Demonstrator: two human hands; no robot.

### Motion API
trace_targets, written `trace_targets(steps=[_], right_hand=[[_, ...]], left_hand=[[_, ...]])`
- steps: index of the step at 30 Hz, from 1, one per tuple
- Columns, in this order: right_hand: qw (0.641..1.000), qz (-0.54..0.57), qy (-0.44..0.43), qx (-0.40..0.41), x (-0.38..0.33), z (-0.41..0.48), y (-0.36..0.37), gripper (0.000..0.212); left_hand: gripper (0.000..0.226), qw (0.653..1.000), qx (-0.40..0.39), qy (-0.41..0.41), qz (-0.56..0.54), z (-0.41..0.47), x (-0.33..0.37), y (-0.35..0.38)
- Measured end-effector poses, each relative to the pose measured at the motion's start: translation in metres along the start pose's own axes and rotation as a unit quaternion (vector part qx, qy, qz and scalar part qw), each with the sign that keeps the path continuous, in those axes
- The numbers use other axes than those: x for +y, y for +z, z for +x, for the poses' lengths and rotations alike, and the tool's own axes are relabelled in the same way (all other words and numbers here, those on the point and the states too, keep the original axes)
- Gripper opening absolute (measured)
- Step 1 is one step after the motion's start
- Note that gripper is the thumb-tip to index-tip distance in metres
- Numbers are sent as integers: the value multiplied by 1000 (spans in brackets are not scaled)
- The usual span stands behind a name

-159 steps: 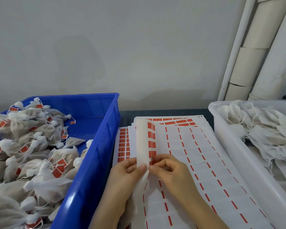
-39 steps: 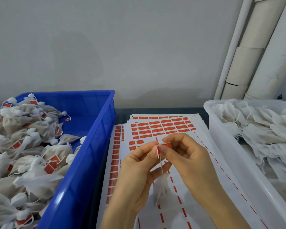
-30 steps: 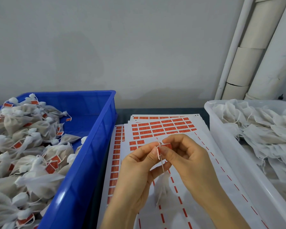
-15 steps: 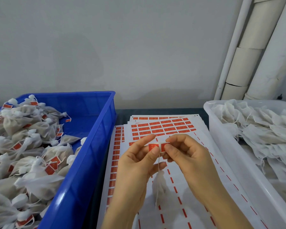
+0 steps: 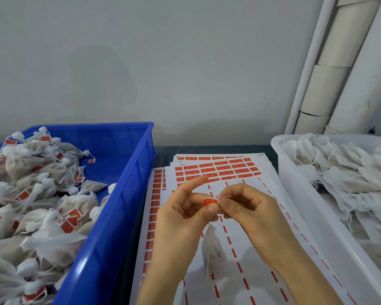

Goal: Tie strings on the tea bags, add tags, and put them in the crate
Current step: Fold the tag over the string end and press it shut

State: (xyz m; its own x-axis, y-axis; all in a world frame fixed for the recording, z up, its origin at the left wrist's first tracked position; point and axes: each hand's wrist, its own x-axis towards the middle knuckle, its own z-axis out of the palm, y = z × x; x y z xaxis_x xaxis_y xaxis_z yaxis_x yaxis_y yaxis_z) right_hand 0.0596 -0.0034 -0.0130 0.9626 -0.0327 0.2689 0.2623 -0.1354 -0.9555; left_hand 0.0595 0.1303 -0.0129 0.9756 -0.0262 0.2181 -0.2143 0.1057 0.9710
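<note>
While both hands work: they meet over the middle of the table, above the label sheets, closing a small red tag (image 5: 209, 201) around a thin string.
Left hand (image 5: 180, 219): thumb and a finger pinch the left end of the red tag; the index finger sticks up straight, clear of it.
Right hand (image 5: 249, 208): thumb and forefinger pinch the tag's right edge, where a sliver of white pokes out; the other fingers curl toward the palm.
Tea bag (image 5: 211, 245): a soft white mesh pouch hanging below the hands, in the air over the sheets. Its string is too fine to follow and is mostly hidden behind the left thumb.
Label sheets (image 5: 218, 170): a stack of white backing paper, with rows of red tags left at the far end and mostly bare paper nearer the person.
Blue crate (image 5: 110, 227): on the left, heaped with finished bags (image 5: 31, 194), each gathered at the neck and carrying a red tag.
White tub (image 5: 295, 186): on the right, piled with flat bags (image 5: 350, 183) that show loose strings and no tags.
Progress: this bag looks tied and its tag seems nearly pressed shut. Dropping it into the blue crate is not yet done. Judging by the full tub, plenty of bags are left to do.
</note>
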Motion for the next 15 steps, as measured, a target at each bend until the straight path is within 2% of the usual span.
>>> trace_targets(steps=[10, 15], right_hand=[[1000, 1, -6, -30, 2, 0, -6, 14], [997, 1, -12, -72, -1, -2, -7, 15]], left_hand=[[57, 998, -47, -34, -2, -1, 4, -3], [66, 992, -82, -91, -5, 2, 3, -10]])
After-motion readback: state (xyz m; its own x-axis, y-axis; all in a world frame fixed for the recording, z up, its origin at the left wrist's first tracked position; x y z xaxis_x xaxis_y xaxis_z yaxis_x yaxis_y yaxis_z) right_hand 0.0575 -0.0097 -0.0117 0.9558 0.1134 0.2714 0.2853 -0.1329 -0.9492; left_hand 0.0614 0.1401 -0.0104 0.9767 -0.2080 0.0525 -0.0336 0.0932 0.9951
